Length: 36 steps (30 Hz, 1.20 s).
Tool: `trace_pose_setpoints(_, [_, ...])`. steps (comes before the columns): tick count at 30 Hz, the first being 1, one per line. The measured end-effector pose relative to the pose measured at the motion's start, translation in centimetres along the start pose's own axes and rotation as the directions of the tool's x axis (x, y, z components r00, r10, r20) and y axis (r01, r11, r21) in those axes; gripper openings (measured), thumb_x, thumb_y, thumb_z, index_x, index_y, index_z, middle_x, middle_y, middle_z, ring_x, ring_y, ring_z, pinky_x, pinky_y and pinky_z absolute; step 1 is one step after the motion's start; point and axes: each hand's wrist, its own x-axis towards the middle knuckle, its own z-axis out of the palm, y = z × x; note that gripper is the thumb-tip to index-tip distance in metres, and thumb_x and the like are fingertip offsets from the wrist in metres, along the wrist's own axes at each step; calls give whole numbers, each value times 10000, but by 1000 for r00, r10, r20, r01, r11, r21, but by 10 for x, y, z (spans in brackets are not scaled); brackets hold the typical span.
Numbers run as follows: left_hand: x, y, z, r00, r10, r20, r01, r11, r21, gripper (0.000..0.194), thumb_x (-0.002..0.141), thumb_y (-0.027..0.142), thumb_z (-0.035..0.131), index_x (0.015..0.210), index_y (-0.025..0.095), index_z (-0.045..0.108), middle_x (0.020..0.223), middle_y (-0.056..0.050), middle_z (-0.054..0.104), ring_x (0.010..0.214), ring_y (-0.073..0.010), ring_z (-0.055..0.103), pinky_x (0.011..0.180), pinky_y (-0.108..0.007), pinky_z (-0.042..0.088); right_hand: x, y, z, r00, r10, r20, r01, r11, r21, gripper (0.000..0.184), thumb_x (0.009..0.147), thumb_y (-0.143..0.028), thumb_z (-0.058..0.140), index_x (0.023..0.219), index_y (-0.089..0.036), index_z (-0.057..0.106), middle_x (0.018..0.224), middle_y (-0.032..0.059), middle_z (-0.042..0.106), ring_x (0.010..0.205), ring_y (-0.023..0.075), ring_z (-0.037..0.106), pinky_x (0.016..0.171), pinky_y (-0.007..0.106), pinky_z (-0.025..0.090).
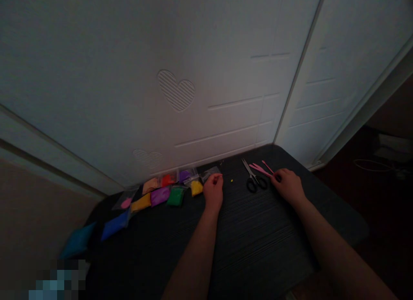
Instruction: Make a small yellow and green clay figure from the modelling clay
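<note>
My left hand point(213, 190) rests on the dark table point(258, 231), fingers curled in a pinch next to a clear plastic bag point(209, 172); what it pinches is too small to name. A tiny yellow speck point(231, 180) lies just right of it. My right hand point(288, 184) lies closed on the table with its fingertips at the ends of the pink plastic tools point(261, 168). Black-handled scissors point(254, 178) lie between my hands.
Several small bags of coloured clay run along the table's back left: yellow point(196, 187), green point(176, 196), purple point(160, 195), red point(168, 179), blue point(115, 225). A white panelled door with a heart point(177, 94) stands right behind the table. Cables lie on the floor at right.
</note>
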Motion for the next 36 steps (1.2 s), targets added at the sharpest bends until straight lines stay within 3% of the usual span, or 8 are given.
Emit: trace_pose_setpoints(36, [0,-1,0,1000,10,-8,-10,1000,8,210,712,327,473,780,166,590,587,13,515,545,-116,481,517,-222,358,3,5,-4,999,-9,-49,12,998,66,255,756,-353,402,719,-219,615,843,15,614,806,176,524,705,287,361])
